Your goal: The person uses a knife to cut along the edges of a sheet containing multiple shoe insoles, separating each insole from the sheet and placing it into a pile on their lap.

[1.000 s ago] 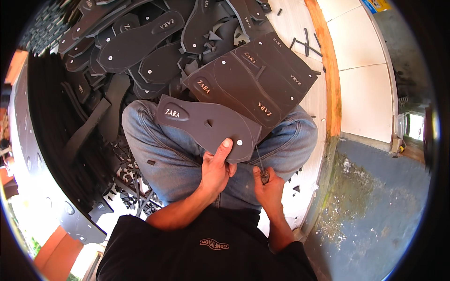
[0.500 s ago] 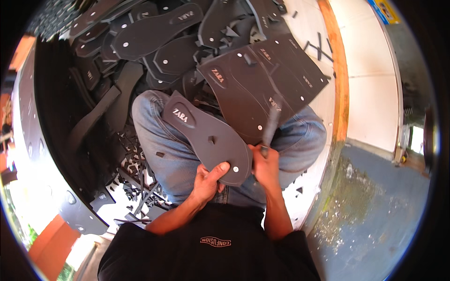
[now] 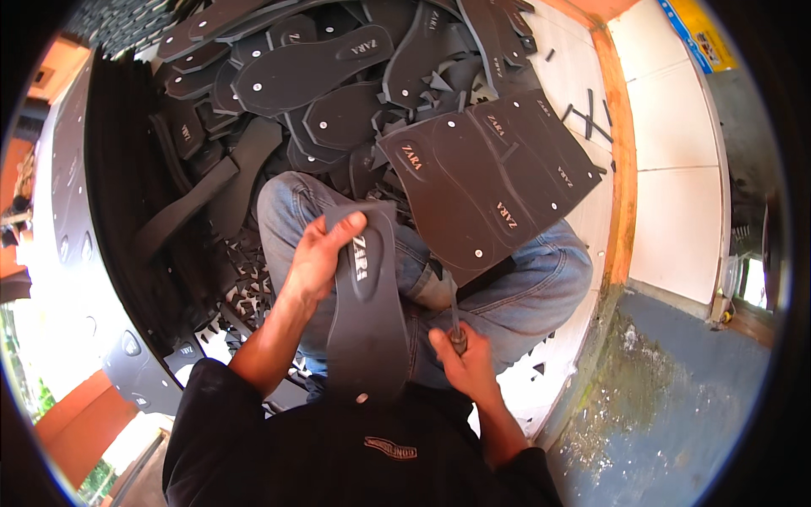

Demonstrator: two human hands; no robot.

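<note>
My left hand [image 3: 317, 258] grips a dark grey foam sandal sole [image 3: 363, 329] near its heel end, thumb on the top face. The sole hangs upright over my lap, its wide toe end against my black shirt. Closed around the handle of a knife [image 3: 454, 304], my right hand [image 3: 469, 359] sits just right of the sole, apart from it. The thin blade points up and away from me. Beyond the knife, a dark foam sheet [image 3: 448, 190] with sole outlines pressed into it rests partly on my right knee [image 3: 541, 270].
Cut soles [image 3: 312, 72] are heaped at the far side, with long offcut strips [image 3: 190, 198] left of my knee. Small black scraps [image 3: 249, 279] litter the floor there. A stack of dark sheets [image 3: 127, 160] stands at left. An orange-brown wooden edge [image 3: 623, 169] runs along the right.
My left hand has shifted from the toe end to the heel end, and the sole has swung round with its toe toward me. The knife has moved down and left, away from the sheet.
</note>
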